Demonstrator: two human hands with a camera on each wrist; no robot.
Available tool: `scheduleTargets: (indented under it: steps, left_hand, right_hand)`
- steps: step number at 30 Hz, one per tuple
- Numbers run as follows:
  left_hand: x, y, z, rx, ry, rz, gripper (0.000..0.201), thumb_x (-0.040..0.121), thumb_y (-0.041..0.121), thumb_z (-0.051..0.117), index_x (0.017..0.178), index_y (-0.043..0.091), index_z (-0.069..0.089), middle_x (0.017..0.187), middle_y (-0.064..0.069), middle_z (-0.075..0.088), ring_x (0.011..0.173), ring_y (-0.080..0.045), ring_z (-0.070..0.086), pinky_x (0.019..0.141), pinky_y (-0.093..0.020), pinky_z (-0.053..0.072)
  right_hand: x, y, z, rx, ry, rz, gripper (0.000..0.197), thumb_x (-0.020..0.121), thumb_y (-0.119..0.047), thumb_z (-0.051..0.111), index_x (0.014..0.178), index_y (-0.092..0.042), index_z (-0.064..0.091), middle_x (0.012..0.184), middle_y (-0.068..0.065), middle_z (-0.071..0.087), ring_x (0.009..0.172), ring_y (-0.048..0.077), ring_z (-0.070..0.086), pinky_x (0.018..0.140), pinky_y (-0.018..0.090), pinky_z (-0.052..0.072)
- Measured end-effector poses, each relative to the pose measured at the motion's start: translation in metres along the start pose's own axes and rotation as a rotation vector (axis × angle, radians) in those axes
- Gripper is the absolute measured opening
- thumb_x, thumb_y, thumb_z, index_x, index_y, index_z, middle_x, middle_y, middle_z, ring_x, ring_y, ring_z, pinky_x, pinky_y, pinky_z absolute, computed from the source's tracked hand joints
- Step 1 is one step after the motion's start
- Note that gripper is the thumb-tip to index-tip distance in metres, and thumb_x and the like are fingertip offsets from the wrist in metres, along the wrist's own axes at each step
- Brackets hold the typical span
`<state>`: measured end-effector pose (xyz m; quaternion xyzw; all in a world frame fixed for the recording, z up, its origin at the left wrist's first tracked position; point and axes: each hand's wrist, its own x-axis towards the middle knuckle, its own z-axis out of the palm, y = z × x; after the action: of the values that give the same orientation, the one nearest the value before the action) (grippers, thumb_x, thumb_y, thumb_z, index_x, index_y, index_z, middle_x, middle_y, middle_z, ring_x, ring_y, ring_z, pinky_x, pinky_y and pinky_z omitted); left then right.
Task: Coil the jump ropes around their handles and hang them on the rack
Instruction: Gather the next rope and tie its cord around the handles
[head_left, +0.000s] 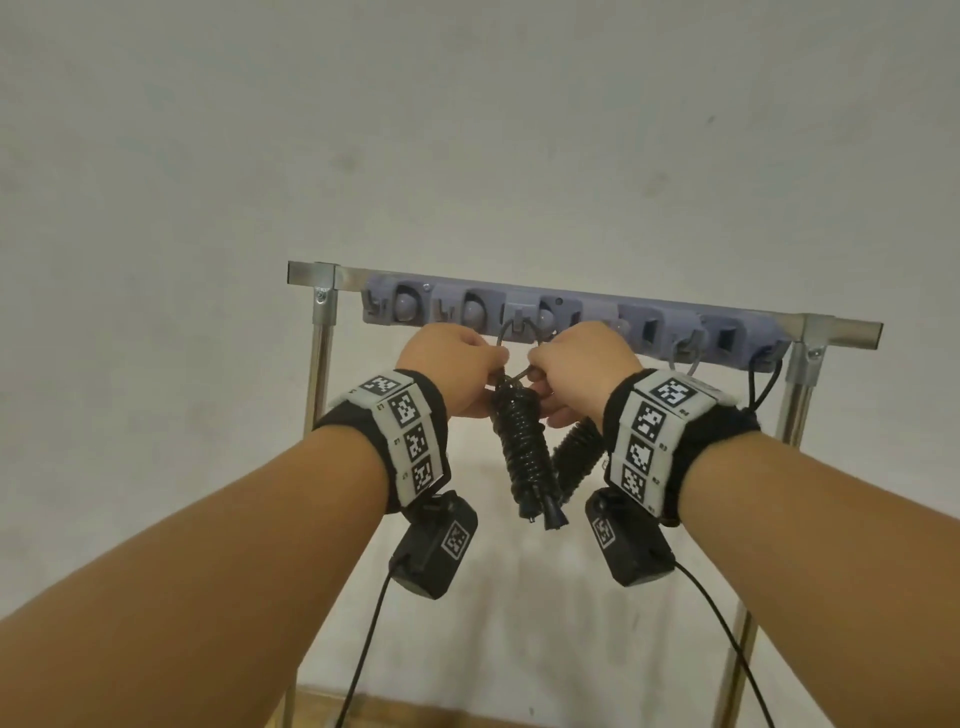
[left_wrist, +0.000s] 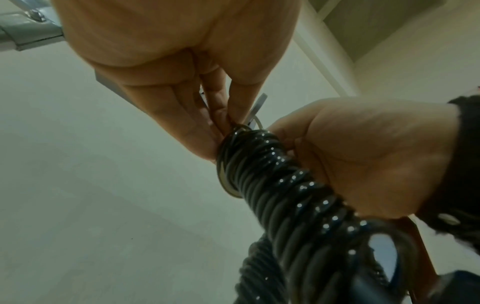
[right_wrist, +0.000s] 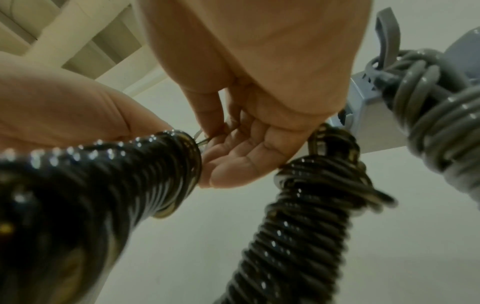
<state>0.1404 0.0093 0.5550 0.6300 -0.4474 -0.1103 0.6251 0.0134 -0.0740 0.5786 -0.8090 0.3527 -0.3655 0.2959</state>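
Pinching the loop (head_left: 519, 338) atop a coiled black rope (head_left: 524, 452), our left hand (head_left: 452, 371) and right hand (head_left: 576, 366) meet just under the rack (head_left: 571, 317). The loop sits over the rack's middle hook (head_left: 518, 316). The right wrist view alone shows a second black rope (right_wrist: 298, 226) and a grey rope (right_wrist: 436, 123) hanging beside the rack.

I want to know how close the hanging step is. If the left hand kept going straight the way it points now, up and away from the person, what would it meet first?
Probably the grey hook rail on the rack, just beyond the left hand, which pinches the rope loop already over a hook. Depth is unclear.
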Motion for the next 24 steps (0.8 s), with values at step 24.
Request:
scheduleTargets:
  steps: [24]
  left_hand:
    - [-0.177, -0.236, 0.042, 0.520, -0.636, -0.179, 0.008, 0.101, 0.027, 0.064, 0.095, 0.026, 0.069, 0.082, 0.008, 0.078, 0.066, -0.005, 0.075, 0.060, -0.025, 0.057]
  right_hand:
    - [-0.160, 0.193, 0.097, -0.332, -0.648, 0.009, 0.014, 0.098, -0.024, 0.059, 0.093, -0.016, 0.069, 0.083, -0.002, 0.076, 0.066, 0.009, 0.075, 0.061, 0.026, 0.062]
